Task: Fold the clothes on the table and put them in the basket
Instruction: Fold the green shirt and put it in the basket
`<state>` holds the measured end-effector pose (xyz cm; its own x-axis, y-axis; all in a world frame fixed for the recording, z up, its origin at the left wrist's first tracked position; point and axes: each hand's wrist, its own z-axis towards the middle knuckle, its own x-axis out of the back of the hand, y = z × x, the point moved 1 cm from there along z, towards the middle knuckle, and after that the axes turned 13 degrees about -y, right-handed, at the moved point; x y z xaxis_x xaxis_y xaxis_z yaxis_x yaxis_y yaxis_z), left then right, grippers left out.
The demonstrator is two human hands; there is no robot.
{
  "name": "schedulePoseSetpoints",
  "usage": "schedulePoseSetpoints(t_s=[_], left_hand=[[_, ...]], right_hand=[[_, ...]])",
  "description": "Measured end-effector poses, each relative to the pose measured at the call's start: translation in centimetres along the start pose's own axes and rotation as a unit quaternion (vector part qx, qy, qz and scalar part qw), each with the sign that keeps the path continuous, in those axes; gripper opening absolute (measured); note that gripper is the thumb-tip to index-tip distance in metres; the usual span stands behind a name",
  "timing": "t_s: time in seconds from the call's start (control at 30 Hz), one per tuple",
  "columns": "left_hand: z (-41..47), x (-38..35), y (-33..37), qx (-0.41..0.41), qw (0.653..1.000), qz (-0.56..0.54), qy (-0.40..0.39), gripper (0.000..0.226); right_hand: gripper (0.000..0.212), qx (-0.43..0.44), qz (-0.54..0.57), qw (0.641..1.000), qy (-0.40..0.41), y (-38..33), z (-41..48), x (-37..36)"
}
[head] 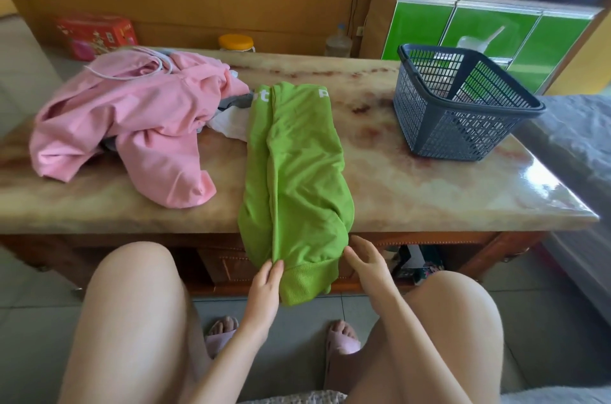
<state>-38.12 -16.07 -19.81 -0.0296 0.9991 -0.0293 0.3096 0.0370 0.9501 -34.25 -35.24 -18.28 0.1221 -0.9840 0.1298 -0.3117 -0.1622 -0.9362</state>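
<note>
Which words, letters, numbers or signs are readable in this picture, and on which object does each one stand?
"t": white letter on the green garment, at its far end, left side.
"P": white letter on the same far end, right side, partly cut off at the fold.
Red box at far left: its print is too blurred to read.
Nothing else is readable.

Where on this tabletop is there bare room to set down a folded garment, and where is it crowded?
Free: the tabletop between the green garment and the basket, running to the near right corner; also the far strip behind the green garment. Crowded: the left side, where the pink garment sprawls over other clothes.
</note>
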Motion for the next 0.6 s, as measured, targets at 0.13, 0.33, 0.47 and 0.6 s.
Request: schedulePoseSetpoints(t_s=[0.13, 0.33, 0.47, 0.6], left_hand=[[-0.3, 0.8, 0.3, -0.005, 0.999, -0.036, 0.014, 0.038], [-1.2, 2.4, 0.1, -0.042, 0.999, 0.002, -0.009, 0.015], [-1.6, 3.6, -0.6, -0.063, 0.996, 0.064, -0.01, 0.013], [-0.5, 4.2, -1.6, -0.023, 0.995, 0.096, -0.016, 0.014]], right_hand=[[0.029, -0.02, 0.045, 0.998, -0.027, -0.4, -0.2, -0.3], [0.029, 0.031, 0.011, 0.996, 0.088, -0.9, -3.7, -0.2], [0.023, 0.068, -0.051, 0.988, 0.131, -0.5, -6.0, -1.6], [0.016, 0.041, -0.087, 0.988, 0.117, -0.2, -5.2, -2.1]])
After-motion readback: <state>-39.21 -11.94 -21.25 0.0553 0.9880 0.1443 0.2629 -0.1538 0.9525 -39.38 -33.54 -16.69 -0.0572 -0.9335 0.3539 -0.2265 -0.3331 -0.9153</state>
